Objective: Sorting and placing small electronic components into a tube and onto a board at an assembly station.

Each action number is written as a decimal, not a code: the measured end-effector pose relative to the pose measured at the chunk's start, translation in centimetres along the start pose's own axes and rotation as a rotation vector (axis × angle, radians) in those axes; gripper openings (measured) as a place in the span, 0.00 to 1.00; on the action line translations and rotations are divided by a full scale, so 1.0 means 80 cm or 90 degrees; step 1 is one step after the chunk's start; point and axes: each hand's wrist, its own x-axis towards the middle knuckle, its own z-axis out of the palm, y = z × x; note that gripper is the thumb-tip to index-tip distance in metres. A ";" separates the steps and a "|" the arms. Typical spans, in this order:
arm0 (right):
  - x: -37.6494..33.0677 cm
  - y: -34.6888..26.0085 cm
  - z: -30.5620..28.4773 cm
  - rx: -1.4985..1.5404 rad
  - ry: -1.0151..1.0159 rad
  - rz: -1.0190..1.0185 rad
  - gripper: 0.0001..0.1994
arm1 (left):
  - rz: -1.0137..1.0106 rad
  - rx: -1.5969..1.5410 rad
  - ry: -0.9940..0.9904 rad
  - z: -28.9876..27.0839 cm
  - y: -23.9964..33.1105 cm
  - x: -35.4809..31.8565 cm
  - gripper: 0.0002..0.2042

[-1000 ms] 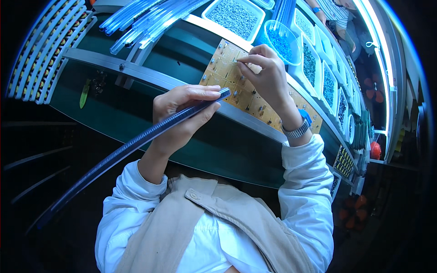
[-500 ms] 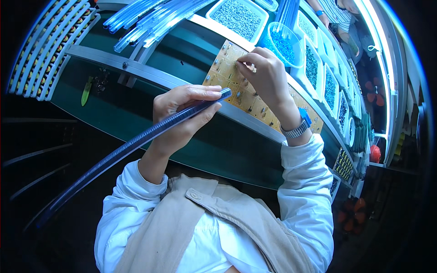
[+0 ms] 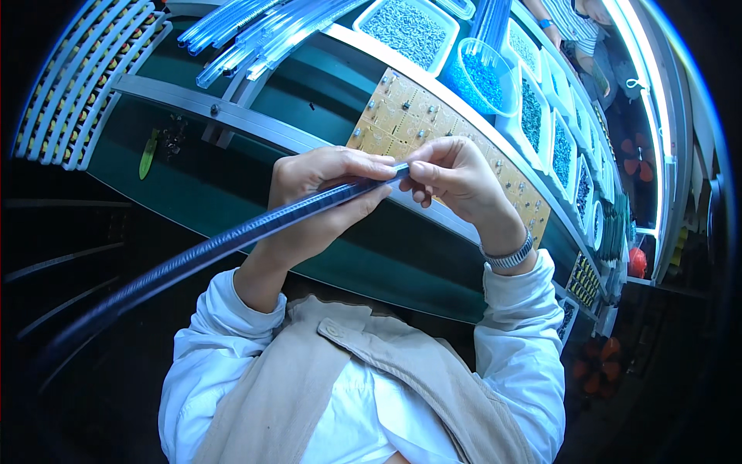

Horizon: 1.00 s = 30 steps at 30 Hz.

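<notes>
A long, clear plastic component tube [image 3: 232, 233], filled with a row of small dark parts, slants from the lower left up to the middle. My left hand [image 3: 303, 172] grips it close to its upper end, thumb and fingers on either side. At that end my right hand [image 3: 468, 185] pinches thumb and forefinger together; whatever lies between them is hidden. Just beyond both hands lies a tan circuit board panel [image 3: 386, 116] with small components standing in it. The right hand covers part of its near edge.
Behind the panel are a tray of small grey parts [image 3: 410, 35], a clear round tub of blue parts [image 3: 483, 77] and several more bins. More clear tubes [image 3: 270, 39] lie at the upper left. A metal rail [image 3: 216, 110] crosses the green bench. Another person [image 3: 576, 35] is far right.
My right hand has come back from over the circuit board to the tube's upper end. The left hand has brought the tube slightly to the right.
</notes>
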 end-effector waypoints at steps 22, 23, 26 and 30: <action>0.030 0.007 0.007 -0.885 0.261 -0.384 0.04 | 0.001 0.036 0.130 -0.007 -0.016 -0.009 0.08; 0.029 0.006 0.008 -0.885 0.261 -0.384 0.04 | 0.002 0.038 0.132 -0.007 -0.016 -0.008 0.08; 0.024 -0.001 0.010 -0.970 0.226 -0.437 0.06 | 0.004 0.041 0.137 -0.009 -0.011 -0.006 0.07; -0.002 -0.009 0.031 -0.411 0.164 -0.149 0.07 | -0.004 0.077 0.112 -0.010 0.001 -0.001 0.06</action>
